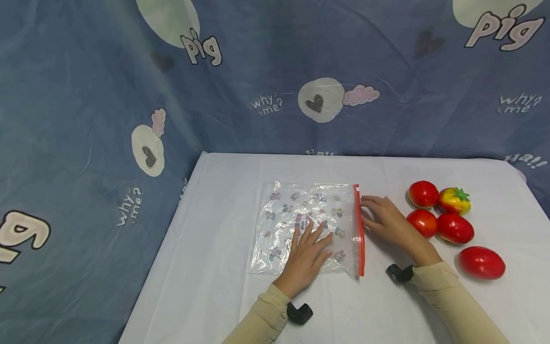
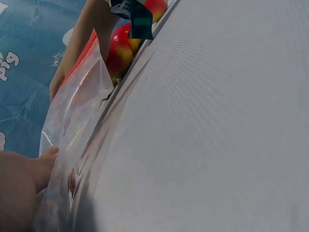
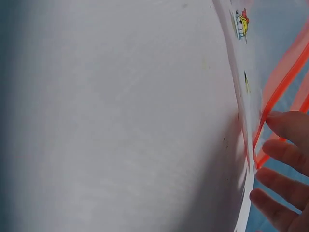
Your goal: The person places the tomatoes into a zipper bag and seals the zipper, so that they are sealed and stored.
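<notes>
A clear zip bag (image 1: pixel 283 234) printed with small cartoon figures lies flat on the table, its red zip edge (image 1: pixel 360 239) facing right. My left hand (image 1: pixel 306 260) rests on the lower middle of the bag with fingers spread. At the zip edge is my right hand (image 1: pixel 388 227), its fingertips touching the red strip. In the right wrist view the thumb (image 3: pixel 289 126) meets one red band, and the forefinger lies by a second band with a gap between them. The left wrist view shows the bag's film (image 2: pixel 72 111) raised near the red edge.
Right of the right hand sit several shiny red toy fruits or vegetables, among them a red oval one (image 1: pixel 481 263) and a red-yellow one with a green leafy top (image 1: pixel 454 200). A white cloth (image 1: pixel 206 239) covers the table. Blue printed fabric (image 1: pixel 240 62) hangs behind and at left.
</notes>
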{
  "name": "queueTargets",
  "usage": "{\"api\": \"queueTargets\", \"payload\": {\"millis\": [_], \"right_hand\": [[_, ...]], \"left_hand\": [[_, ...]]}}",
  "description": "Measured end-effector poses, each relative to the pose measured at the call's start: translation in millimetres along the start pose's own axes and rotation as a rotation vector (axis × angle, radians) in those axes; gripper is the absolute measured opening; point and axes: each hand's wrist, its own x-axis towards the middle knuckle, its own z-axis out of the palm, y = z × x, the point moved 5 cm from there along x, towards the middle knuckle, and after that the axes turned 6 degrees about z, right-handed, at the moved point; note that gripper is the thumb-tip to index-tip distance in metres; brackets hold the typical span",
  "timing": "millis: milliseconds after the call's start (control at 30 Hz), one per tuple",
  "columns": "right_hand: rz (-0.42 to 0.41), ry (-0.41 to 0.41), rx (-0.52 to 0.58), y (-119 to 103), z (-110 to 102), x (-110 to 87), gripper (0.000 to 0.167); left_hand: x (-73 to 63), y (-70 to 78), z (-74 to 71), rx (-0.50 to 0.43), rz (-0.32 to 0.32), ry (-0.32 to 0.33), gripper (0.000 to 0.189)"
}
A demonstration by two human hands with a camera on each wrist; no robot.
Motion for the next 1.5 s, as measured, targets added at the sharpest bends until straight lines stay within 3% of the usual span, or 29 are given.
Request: {"api": "queueTargets", "payload": {"millis": [833,1167,1333,1500], "right_hand": [[-0.063,-0.052,0.061,4,3,20.8,0.066],[-0.082,-0.046,0.066,4,2,22.2,0.068],[-0.072,-0.06,0.058,3,2,22.2,0.07],[-0.052,-0.069,0.038,1,0,23.0,0.072]], "left_hand": [[-1.1,0.4,-4.6,-0.066,0.002,0.02,0.045],[-1.4,-2.1,-3.2,-0.101,-0.009,-0.002,0.049],[-0.7,-3.0,-4.4,-0.171,-0.03,-0.008,0.051],[1.5,-1.6,-11.7,-0.238,-0.035,0.044,0.044]]}}
